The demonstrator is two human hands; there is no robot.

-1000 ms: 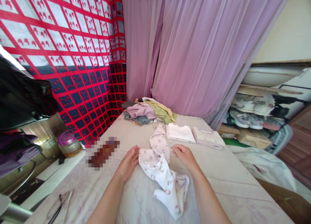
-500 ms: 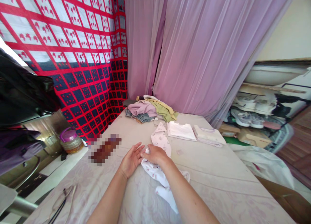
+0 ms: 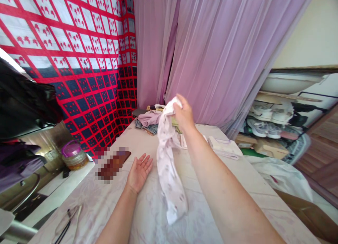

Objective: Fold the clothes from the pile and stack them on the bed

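Note:
My right hand [image 3: 183, 114] is raised above the bed and grips one end of a white garment [image 3: 169, 166] with small pink prints. The garment hangs down from it, and its lower end reaches near the bed sheet [image 3: 245, 187]. My left hand [image 3: 138, 171] lies on the sheet to the left of the hanging cloth, palm up, fingers apart, holding nothing.
A heap of unfolded clothes [image 3: 151, 120] lies at the far end of the bed. Two folded white pieces [image 3: 224, 147] sit to its right. A blurred dark object [image 3: 112, 164] is left of my hand, scissors [image 3: 66, 224] lower left, a purple-lidded jar [image 3: 74, 156] beside the bed.
My right hand closed on the printed garment and lifted it off the bed. My left hand let go and turned palm up on the sheet.

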